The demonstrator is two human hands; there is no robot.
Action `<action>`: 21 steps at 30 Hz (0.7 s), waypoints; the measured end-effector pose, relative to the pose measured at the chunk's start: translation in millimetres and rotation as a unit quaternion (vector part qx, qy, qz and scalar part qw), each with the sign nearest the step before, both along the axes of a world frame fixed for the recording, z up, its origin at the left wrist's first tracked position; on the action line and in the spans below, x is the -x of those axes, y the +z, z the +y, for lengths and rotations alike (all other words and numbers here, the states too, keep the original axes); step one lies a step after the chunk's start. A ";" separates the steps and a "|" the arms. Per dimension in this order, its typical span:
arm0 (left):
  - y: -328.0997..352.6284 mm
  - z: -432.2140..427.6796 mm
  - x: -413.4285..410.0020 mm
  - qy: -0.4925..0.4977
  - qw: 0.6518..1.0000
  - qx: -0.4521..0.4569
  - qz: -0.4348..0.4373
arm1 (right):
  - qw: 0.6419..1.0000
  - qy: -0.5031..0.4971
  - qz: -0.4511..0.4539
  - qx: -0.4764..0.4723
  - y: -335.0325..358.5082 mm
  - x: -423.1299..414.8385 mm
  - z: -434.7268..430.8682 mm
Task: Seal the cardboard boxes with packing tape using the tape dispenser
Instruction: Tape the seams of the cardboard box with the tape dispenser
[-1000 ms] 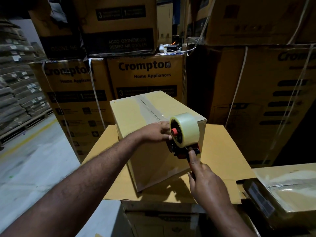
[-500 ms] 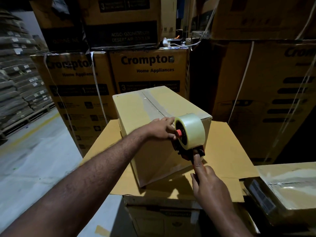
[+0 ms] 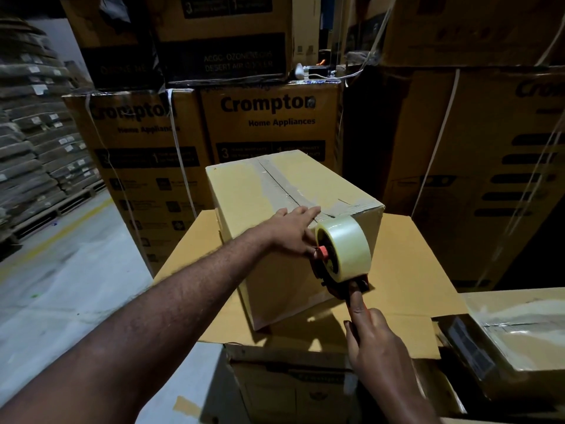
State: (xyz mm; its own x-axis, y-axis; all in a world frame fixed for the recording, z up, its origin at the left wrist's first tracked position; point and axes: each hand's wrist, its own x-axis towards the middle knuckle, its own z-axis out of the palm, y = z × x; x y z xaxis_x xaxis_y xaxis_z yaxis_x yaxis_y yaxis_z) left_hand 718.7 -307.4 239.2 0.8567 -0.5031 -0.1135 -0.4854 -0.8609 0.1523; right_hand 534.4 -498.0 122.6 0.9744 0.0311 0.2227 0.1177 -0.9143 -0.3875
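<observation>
Tan cardboard box [image 3: 244, 203], clear tape along its top seam, stands on a flat cardboard sheet [image 3: 412, 255]. Clear-roll tape dispenser [image 3: 345, 252] sits against the box's near upper edge. Grip: right hand [image 3: 379, 347] wraps the handle, index finger extended along it; left hand [image 3: 290, 232] lies flat, fingers straight, on the box top beside the roll.

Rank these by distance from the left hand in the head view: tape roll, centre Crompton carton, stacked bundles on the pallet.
From the left hand, flat on the small box:
1. Tape roll, just right of it, almost touching.
2. Crompton carton, straight behind the small box.
3. Stacked bundles, far left, beyond the aisle.
</observation>
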 end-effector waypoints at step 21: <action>-7.8 -1.6 -0.9 0.031 0.991 -0.003 -0.132 | 0.990 -0.013 0.068 -0.123 15.1 -31.8 12.6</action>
State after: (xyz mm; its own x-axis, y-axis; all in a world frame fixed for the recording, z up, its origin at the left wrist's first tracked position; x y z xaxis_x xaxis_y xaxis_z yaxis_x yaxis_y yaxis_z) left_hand 719.6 -309.0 231.4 0.8865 -0.4481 0.1152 -0.4533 -0.8911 0.0224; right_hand 566.1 -485.4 137.7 0.9957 -0.0325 0.0866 0.0271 -0.7921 -0.6098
